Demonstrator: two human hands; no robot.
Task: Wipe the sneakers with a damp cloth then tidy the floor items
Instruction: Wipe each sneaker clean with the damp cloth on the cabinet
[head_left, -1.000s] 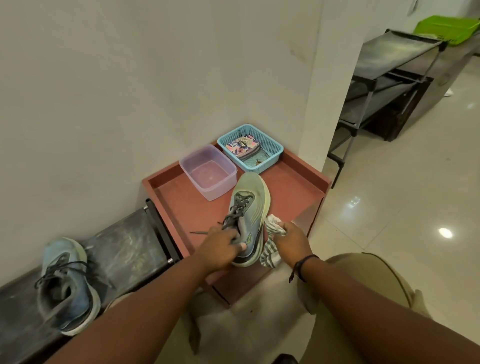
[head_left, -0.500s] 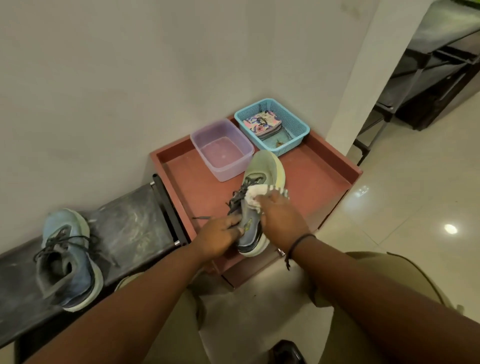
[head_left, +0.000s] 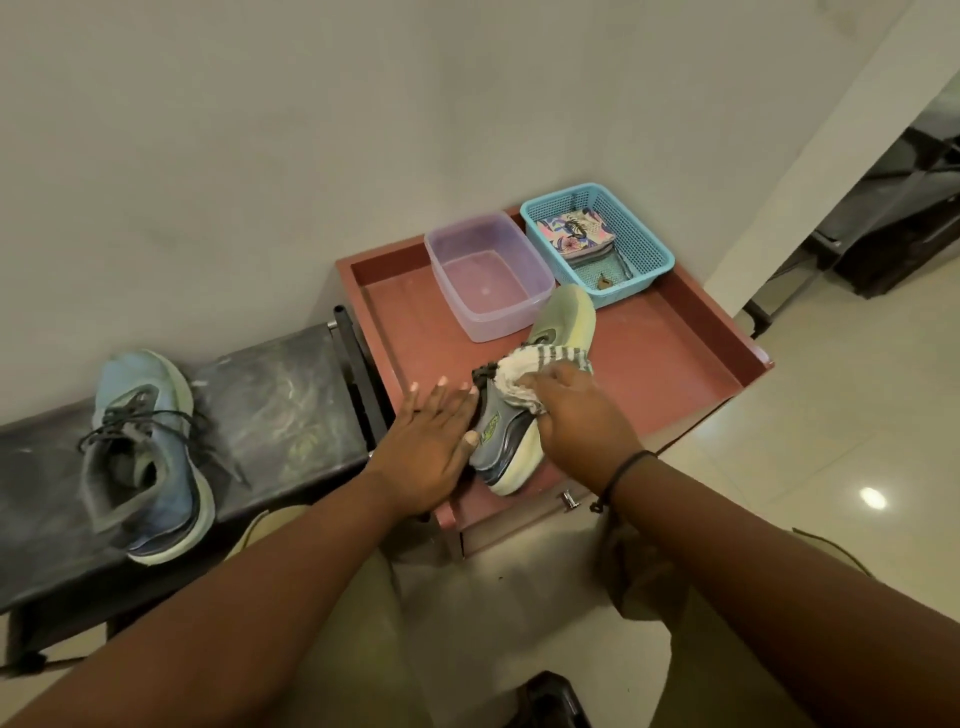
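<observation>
on red tray table (head_left: 675, 364), green sneaker (head_left: 563, 322) lies tilted on its side, toe toward purple tub (head_left: 488, 280). left hand (head_left: 431, 441) flat against its heel side, fingers straight, thumb touching upper. right hand (head_left: 576, 415) curled round striped cloth (head_left: 524, 371), pressing it on laces. second sneaker (head_left: 150, 452) on black bench (head_left: 280, 395) to left, well apart. blue basket (head_left: 644, 249) just beside tub.

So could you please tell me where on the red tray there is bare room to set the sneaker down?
The red tray is bare on its right side, between the blue basket, the right rim and the sneaker. A narrower patch lies along the left rim, beside the plastic tub. The back is crowded by tub and basket; the front holds both hands and the cloth.
</observation>
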